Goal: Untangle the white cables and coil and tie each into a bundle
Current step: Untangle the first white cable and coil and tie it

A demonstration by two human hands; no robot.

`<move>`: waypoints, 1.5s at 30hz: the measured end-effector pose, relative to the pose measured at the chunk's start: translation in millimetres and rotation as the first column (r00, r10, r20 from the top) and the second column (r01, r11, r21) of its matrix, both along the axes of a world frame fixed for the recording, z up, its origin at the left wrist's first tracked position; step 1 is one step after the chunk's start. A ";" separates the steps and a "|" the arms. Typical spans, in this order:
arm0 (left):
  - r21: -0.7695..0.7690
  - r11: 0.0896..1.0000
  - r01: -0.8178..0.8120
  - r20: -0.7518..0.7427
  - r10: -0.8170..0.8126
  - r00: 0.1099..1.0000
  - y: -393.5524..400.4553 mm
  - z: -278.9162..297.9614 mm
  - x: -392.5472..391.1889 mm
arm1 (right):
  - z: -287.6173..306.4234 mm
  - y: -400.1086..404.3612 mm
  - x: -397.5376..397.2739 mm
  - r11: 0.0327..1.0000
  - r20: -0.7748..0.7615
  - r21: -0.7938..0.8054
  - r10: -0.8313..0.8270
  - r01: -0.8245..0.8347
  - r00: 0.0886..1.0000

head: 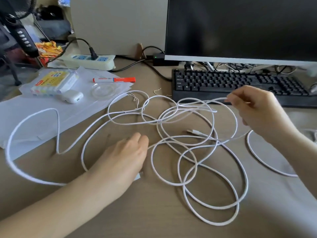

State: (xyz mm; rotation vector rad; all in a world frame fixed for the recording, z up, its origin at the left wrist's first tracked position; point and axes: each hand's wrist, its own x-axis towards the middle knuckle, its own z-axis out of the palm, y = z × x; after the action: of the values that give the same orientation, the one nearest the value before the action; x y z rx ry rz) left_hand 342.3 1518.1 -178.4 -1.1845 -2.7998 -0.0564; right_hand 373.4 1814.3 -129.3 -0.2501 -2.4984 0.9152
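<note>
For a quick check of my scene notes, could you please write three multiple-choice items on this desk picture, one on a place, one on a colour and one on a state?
1. Where does the marker pen lie?
A. on the white papers
B. on the keyboard
C. under the monitor

2. What colour is the marker pen's cap?
A. blue
B. orange-red
C. green

3. How are the white cables?
A. tied in bundles
B. tangled in loose loops
C. plugged into the power strip

Answers: 1 A, it rests on the sheets left of the keyboard. 2 B, its right end is orange-red. 3 B, loops cross all over the desk while the right hand pinches one strand.
</note>
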 end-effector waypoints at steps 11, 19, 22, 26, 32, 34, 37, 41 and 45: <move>0.143 0.990 -0.002 0.042 -0.004 0.999 -61.6 11.2 -32.2 | 15.4 38.6 1.8 0.918 -0.237 0.357 -0.093 0.176 0.967; -0.019 0.994 0.110 0.182 -0.104 0.978 -110.0 25.7 -59.7 | 16.8 53.7 2.0 0.974 -0.090 0.149 -0.158 0.170 0.983; 0.116 0.985 0.129 0.272 -0.156 0.949 -108.8 38.3 -51.1 | 19.0 34.4 9.0 0.995 -0.018 -0.097 0.020 -0.022 1.000; 0.373 0.922 0.099 0.305 -0.223 0.926 -71.9 68.4 -36.1 | 26.5 -2.0 19.8 0.833 -0.115 -0.512 0.174 -0.209 0.978; 0.468 0.877 -0.107 0.262 -0.022 0.965 -14.1 81.5 -16.5 | 43.3 -16.3 29.4 0.599 -0.267 -0.696 0.297 -0.396 0.917; 0.063 0.976 -0.206 0.211 0.189 0.959 -1.6 69.0 -20.5 | 45.7 -6.3 24.7 0.565 -0.268 -0.712 0.331 -0.418 0.905; -0.165 0.937 -0.307 0.175 0.334 0.926 5.3 47.7 -39.0 | 41.3 8.0 15.2 0.564 -0.269 -0.746 0.232 -0.354 0.935; -0.105 0.921 -0.375 0.125 0.387 0.914 2.4 26.1 -47.7 | 25.2 8.2 14.5 0.858 -0.202 -0.494 0.044 -0.140 0.978; 0.170 0.943 -0.286 0.081 0.276 0.958 -14.3 21.1 -34.0 | 12.5 7.0 15.4 0.976 -0.120 0.196 -0.075 0.098 0.990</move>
State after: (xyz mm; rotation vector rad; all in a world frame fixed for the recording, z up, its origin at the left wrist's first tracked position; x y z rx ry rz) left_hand 308.4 1503.8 -157.3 -0.7476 -2.9063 -0.3174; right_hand 388.8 1821.2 -116.8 -0.2321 -2.4332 0.6177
